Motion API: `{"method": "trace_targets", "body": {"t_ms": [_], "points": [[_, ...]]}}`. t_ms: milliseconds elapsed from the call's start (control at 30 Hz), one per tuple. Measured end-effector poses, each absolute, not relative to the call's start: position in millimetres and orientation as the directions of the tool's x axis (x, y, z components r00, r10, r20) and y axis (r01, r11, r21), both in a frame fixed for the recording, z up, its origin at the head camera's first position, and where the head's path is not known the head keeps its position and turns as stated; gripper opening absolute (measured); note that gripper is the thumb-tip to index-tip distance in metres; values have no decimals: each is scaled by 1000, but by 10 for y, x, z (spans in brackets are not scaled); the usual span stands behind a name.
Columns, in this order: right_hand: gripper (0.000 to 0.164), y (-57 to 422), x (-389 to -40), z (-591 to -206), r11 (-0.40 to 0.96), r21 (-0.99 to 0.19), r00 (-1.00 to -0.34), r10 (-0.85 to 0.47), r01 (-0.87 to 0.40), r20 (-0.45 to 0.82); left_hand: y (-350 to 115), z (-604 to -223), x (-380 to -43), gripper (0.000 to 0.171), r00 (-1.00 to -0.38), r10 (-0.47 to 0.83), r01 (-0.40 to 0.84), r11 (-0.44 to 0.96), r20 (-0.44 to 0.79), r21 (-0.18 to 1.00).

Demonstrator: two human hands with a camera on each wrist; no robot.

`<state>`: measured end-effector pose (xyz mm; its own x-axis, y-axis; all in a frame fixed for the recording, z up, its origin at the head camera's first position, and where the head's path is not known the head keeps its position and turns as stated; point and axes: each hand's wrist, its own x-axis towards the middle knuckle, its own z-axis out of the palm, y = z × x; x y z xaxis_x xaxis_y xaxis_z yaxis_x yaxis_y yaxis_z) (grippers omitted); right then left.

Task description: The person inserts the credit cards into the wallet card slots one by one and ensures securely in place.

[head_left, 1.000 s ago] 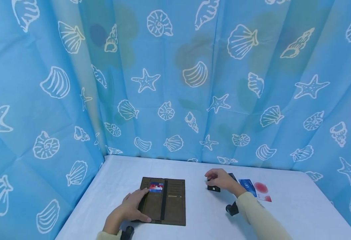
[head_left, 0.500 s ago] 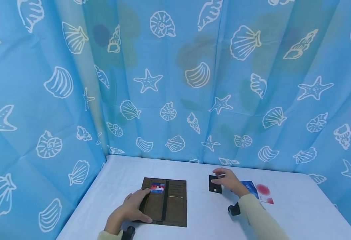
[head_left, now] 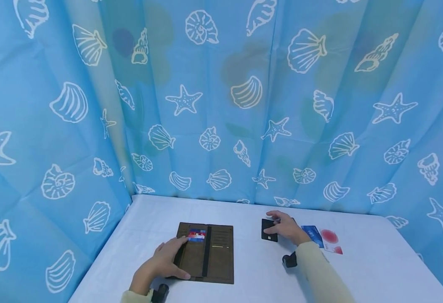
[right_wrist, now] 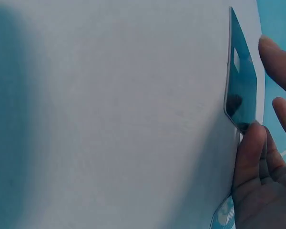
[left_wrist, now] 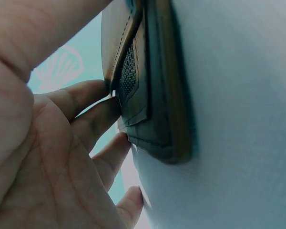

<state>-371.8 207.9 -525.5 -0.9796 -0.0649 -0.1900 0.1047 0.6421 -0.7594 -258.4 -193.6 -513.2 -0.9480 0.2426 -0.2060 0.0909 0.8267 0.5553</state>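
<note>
An open brown long wallet (head_left: 220,265) lies on the table, a dark strap down its middle and a red-and-blue card (head_left: 197,235) showing in its left half. My left hand (head_left: 163,259) rests on the wallet's left side, fingers spread. In the left wrist view, fingertips touch the wallet's edge (left_wrist: 164,138). To the right lies a black card (head_left: 267,227) with a chip. My right hand (head_left: 287,229) is over its right side, the thumb touching it. In the right wrist view, the thumb (right_wrist: 250,148) meets the card's near end; the other fingers are apart from it.
Right of my right hand lie a blue card (head_left: 313,236) and a white card with red circles (head_left: 330,240), side by side. Another dark item is mostly hidden behind that hand. A blue shell-patterned curtain (head_left: 221,113) stands behind the white-covered table (head_left: 248,252).
My right hand has shifted slightly right across the black card, leaving more of it uncovered. My left hand and the wallet stay in place.
</note>
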Motion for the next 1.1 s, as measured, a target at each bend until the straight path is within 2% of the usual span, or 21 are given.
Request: {"method": "trace_targets", "body": {"t_ms": [267, 533, 733, 1100], "points": [[60, 2002, -3694, -5300, 754, -654, -983, -71, 59, -170, -1939, -5134, -2579, 106, -950, 245, 103, 833, -195, 543], [58, 1928, -3685, -5267, 776, -619, -980, -2, 123, -197, -1924, -5161, -2589, 106, -948, 256, 111, 826, -191, 553], [51, 1901, -3686, -5273, 800, -589, -982, -4, 111, -191, -1919, -5146, -2590, 106, -950, 247, 106, 832, -192, 545], [56, 1915, -3636, -5219, 763, -639, -976, -51, 100, -213, -1930, -5129, -2585, 106, -949, 248, 105, 830, -193, 548]]}}
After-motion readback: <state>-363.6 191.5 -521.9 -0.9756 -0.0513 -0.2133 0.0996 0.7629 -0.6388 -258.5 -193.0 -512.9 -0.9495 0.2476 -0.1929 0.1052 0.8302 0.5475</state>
